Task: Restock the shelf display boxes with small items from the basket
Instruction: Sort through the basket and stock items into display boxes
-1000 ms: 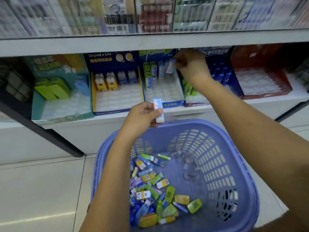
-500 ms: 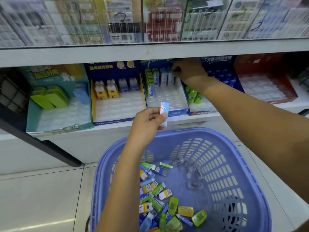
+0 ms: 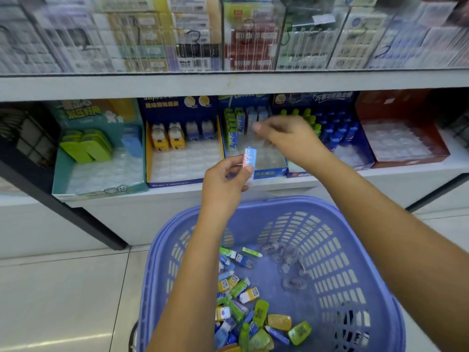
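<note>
The small blue-and-pink item (image 3: pixel 250 160) is pinched upright between the thumb and fingers of the left hand (image 3: pixel 225 184). It is held in the air just before the front edge of the blue display box (image 3: pixel 270 172), above the far rim of the basket (image 3: pixel 253 202). Half a second ago this hand held it lower and nearer the basket, so it has been lifted toward the box. The bigger change is in the right hand (image 3: pixel 286 138). It was then deep at the back edge of the same box, among the standing packs, and it has now drawn back over the middle of the box. It is blurred with motion, its fingers loosely extended toward the left hand, and it seems to hold nothing. That suggests one piece has been seated in the back row and the right hand is coming for the next, so a hand-over looks likely. The box, on the shelf (image 3: pixel 380 177), has most of its clear tray bare toward its front edge. Many loose items (image 3: pixel 243 301) lie at the near left of the basket floor, so the restocking is probably far from done.
</note>
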Demonstrator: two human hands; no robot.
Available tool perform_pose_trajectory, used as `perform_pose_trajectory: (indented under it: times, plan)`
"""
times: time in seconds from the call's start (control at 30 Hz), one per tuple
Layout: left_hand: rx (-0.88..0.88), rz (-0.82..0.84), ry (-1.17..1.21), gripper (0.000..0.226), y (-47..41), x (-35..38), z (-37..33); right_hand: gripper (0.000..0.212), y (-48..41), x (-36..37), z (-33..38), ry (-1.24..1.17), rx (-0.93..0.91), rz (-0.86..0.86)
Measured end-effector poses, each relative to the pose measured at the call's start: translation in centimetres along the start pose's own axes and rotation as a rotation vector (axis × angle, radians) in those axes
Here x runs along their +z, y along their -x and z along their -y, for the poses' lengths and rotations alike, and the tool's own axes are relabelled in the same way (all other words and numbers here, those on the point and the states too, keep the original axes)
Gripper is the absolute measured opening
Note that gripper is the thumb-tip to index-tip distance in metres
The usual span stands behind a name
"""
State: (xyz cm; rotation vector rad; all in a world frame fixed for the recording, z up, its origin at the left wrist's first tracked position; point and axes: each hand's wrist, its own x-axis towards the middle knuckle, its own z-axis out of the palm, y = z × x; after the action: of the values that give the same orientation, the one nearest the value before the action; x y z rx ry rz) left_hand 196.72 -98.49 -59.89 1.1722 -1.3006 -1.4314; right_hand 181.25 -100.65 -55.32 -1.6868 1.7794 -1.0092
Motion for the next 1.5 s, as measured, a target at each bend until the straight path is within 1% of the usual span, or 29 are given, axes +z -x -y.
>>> perform_pose_trajectory:
  times: [0.03,0.07,0.13,0.17,0.23,0.27,0.3,0.37,0.43,0.47,0.53,0.63,0.67,0.83,0.97,1.03,1.1,1.17,1.27,1.37,1.43,1.47,1.5]
  plan:
    - [0.035,-0.01,-0.022,0.018,0.0,0.0,0.0,0.01,1.6,0.0,0.4,-0.183,0.041,0.087]
    - [0.073,-0.013,-0.056,0.018,0.1,-0.1,-0.1,0.006,3.0,0.1,0.5,-0.281,0.058,0.143]
    - [0.141,0.011,-0.128,0.017,0.2,-0.2,-0.1,0.018,4.7,0.5,0.0,-0.368,0.061,0.138]
    - [0.169,0.025,-0.146,0.016,0.3,-0.3,-0.1,0.019,5.0,0.6,-0.3,-0.378,0.058,0.098]
    - [0.22,0.027,-0.198,0.019,0.5,-0.1,-0.1,0.015,4.6,0.5,-0.7,-0.352,0.051,0.0]
    - [0.262,0.011,-0.308,0.025,0.5,0.0,0.1,0.014,4.1,0.4,-1.0,-0.326,0.055,-0.065]
    - [0.309,0.002,-0.486,0.034,0.4,0.2,0.4,0.014,3.3,0.2,-1.3,-0.296,0.062,-0.147]
    - [0.374,0.053,-0.826,0.05,0.2,0.5,1.1,0.013,1.4,-0.3,-2.0,-0.229,0.071,-0.331]
    - [0.393,0.151,-0.987,0.058,0.2,1.0,1.9,0.015,-0.8,-0.8,-2.5,-0.155,0.041,-0.446]
    - [0.386,0.179,-1.016,0.059,0.3,1.2,2.2,0.016,-2.0,-0.8,-2.7,-0.102,0.019,-0.46]
    - [0.375,0.178,-1.016,0.058,0.3,1.5,2.6,0.019,-4.3,-0.6,-2.9,0.013,0.004,-0.419]
    - [0.384,0.146,-1.002,0.052,-0.1,1.4,2.4,0.023,-6.7,0.0,-3.5,0.236,-0.015,-0.243]
    - [0.378,0.142,-0.994,0.051,-0.2,1.4,2.3,0.023,-7.1,0.2,-3.6,0.267,-0.027,-0.206]
    - [0.349,0.122,-0.963,0.048,-0.3,1.3,2.1,0.024,-7.5,0.2,-3.3,0.112,-0.046,-0.142]
    - [0.355,0.105,-0.949,0.047,-0.4,1.3,2.1,0.025,-7.8,0.0,-3.1,0.23,-0.049,-0.04]
    - [0.357,0.103,-0.956,0.047,-0.5,1.4,2.2,0.025,-7.9,-0.1,-3.1,0.349,-0.097,-0.014]
    - [0.364,0.101,-0.96,0.047,-0.6,1.4,2.2,0.026,-7.8,0.0,-3.1,0.549,-0.144,0.034]
    - [0.372,0.101,-0.956,0.047,-0.6,1.4,2.2,0.029,-7.9,0.2,-3.0,0.684,-0.139,0.057]
    - [0.391,0.098,-0.911,0.041,-0.5,1.3,2.0,0.03,-8.3,0.3,-2.5,0.712,-0.049,0.067]
    - [0.457,-0.024,-0.709,0.024,0.4,0.7,1.2,0.037,-6.9,-0.1,-1.4,0.68,-0.003,0.102]
    - [0.455,-0.069,-0.654,0.022,0.9,0.2,0.9,0.031,-4.1,-0.3,-0.8,0.605,-0.086,0.043]
    - [0.411,-0.045,-0.676,0.023,1.0,-0.1,1.0,0.026,-2.4,-0.3,-0.8,0.538,-0.119,0.023]
    - [0.339,0.01,-0.745,0.025,0.9,-0.3,1.4,0.024,-0.5,-0.1,-1.0,0.476,-0.135,0.041]
